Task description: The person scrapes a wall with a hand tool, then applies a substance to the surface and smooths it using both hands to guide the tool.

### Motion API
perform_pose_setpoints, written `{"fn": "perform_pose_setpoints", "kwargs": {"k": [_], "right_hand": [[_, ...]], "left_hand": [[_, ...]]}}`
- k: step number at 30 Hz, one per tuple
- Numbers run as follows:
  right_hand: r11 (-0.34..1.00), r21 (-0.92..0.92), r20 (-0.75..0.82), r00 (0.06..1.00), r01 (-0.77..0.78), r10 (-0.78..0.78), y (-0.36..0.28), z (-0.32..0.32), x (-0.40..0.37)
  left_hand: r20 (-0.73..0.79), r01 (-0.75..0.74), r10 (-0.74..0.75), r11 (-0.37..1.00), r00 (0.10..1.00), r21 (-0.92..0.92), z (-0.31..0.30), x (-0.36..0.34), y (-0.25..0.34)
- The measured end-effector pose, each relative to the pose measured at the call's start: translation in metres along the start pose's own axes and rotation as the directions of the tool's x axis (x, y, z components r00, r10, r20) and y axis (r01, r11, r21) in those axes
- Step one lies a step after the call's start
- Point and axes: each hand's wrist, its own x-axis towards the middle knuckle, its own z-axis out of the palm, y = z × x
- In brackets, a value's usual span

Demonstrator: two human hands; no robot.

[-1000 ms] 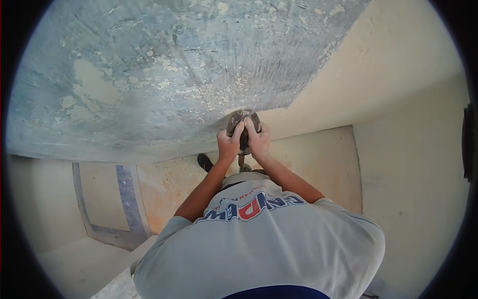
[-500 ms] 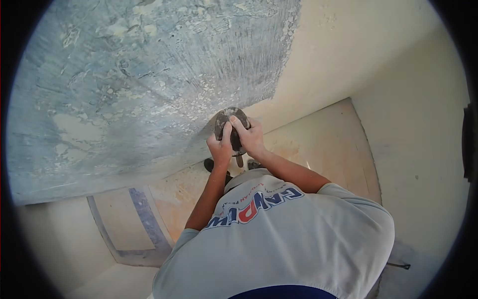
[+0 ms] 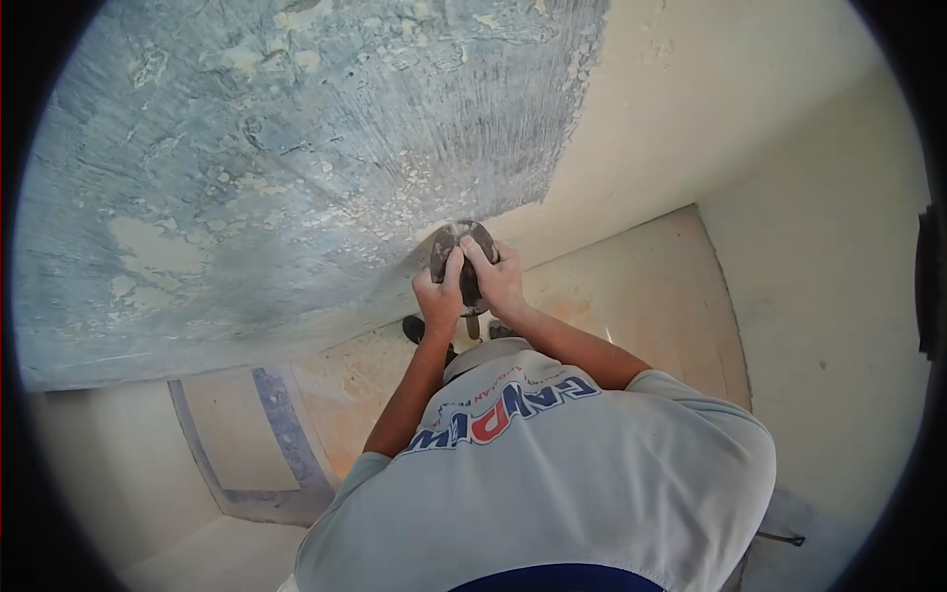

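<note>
A dark oval tool [image 3: 471,291] smeared with pale dust is held up against the wall, and a short brown end, perhaps its handle, points down from it. My left hand [image 3: 439,296] grips its left side and my right hand [image 3: 500,281] its right side. Both thumbs press on the face toward me; the other fingers are largely hidden. Beyond the tool rises a wall with a rough blue-grey patch [image 3: 296,187], blotched with cream flecks. The tool is at the lower edge of this patch, near its boundary with the smooth cream wall [image 3: 681,99].
Below, the dusty floor [image 3: 621,276] has orange stains, and my dark shoes [image 3: 414,329] stand close to the wall base. Another wall [image 3: 819,296] is on the right. A thin dark rod [image 3: 782,538] shows at lower right. A blue-bordered panel [image 3: 242,434] is at lower left.
The tool and both hands sit slightly lower in view, with the grip unchanged. The view itself has shifted a little.
</note>
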Motion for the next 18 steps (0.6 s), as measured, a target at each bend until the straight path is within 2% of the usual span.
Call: {"fn": "perform_pose_setpoints", "kwargs": {"k": [2, 4, 5, 6, 8, 9, 12, 14, 16, 18], "right_hand": [[0.998, -0.064, 0.051, 0.999, 0.015, -0.011, -0.005, -0.002, 0.001], [0.997, -0.069, 0.063, 0.997, 0.039, -0.034, 0.01, -0.005, 0.005], [0.995, -0.073, 0.067, 0.996, 0.071, -0.066, 0.017, -0.007, 0.005], [0.997, -0.041, 0.025, 0.997, 0.07, -0.069, -0.002, -0.001, -0.002], [0.993, -0.052, 0.033, 0.994, 0.11, -0.109, -0.02, 0.005, 0.006], [0.99, -0.063, 0.037, 0.992, 0.126, -0.124, -0.021, 0.005, 0.006], [0.997, -0.043, 0.051, 0.996, 0.07, -0.068, 0.002, -0.002, 0.003], [1.0, -0.007, 0.022, 1.0, 0.019, -0.019, 0.011, -0.003, -0.001], [0.998, -0.018, 0.041, 0.997, 0.067, -0.066, 0.0, 0.0, 0.008], [0.993, -0.003, 0.081, 0.99, 0.118, -0.118, -0.02, 0.001, 0.006]], "left_hand": [[-0.02, 0.046, -0.047, 0.998, 0.999, -0.039, 0.0, 0.002, -0.004], [0.02, 0.05, -0.051, 0.998, 0.998, 0.045, -0.003, 0.001, -0.017], [0.022, 0.108, -0.111, 0.989, 0.994, 0.104, -0.006, -0.001, -0.023], [0.02, 0.101, -0.103, 0.99, 0.994, 0.098, -0.004, 0.0, -0.018], [-0.026, -0.039, 0.038, 0.999, 0.999, -0.03, 0.004, 0.003, 0.004], [-0.011, -0.017, 0.017, 0.999, 1.0, -0.029, 0.004, 0.007, 0.017], [0.024, 0.031, -0.031, 0.999, 0.999, 0.015, -0.003, 0.004, -0.007], [-0.038, 0.036, -0.036, 0.999, 0.999, 0.0, 0.0, -0.004, -0.018], [-0.009, -0.041, 0.041, 0.998, 0.999, 0.04, 0.002, 0.0, 0.001], [-0.013, -0.031, 0.031, 0.999, 0.999, -0.015, 0.0, 0.004, 0.007]]}}
